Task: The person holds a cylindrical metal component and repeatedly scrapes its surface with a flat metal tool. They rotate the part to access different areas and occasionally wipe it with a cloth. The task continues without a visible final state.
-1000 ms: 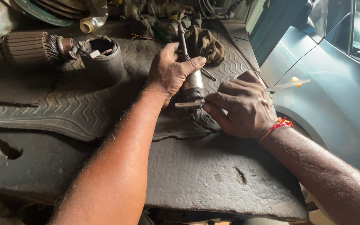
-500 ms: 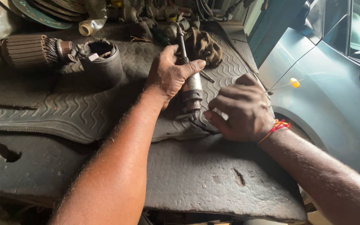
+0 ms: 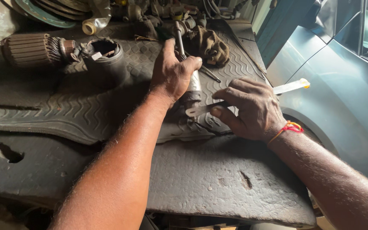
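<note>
The left hand [image 3: 173,76] is closed around a grey metal cylindrical part [image 3: 194,85] that stands roughly upright near the middle of the surface [image 3: 218,179], a little toward its far right corner; a thin metal rod [image 3: 179,36] rises from the top of the part past the thumb. The right hand [image 3: 252,108] lies just to the right of it, its fingers pinched shut on a flat metal tool [image 3: 199,110] whose pale end points left and touches the lower portion of the part. The tool's other end [image 3: 292,86] sticks out behind the hand, beyond the right edge of the surface, with a small yellow tip. A red thread band [image 3: 288,127] circles the right wrist. Both hands work over a dark ribbed rubber mat [image 3: 64,110] spread across the surface. Toward the far left corner lies a rusty motor armature [image 3: 30,49] beside a black cylindrical housing [image 3: 105,59], and a crumpled brown rag [image 3: 211,44] sits by the far edge. A grey-blue car body [image 3: 341,98] stands past the right edge.
</note>
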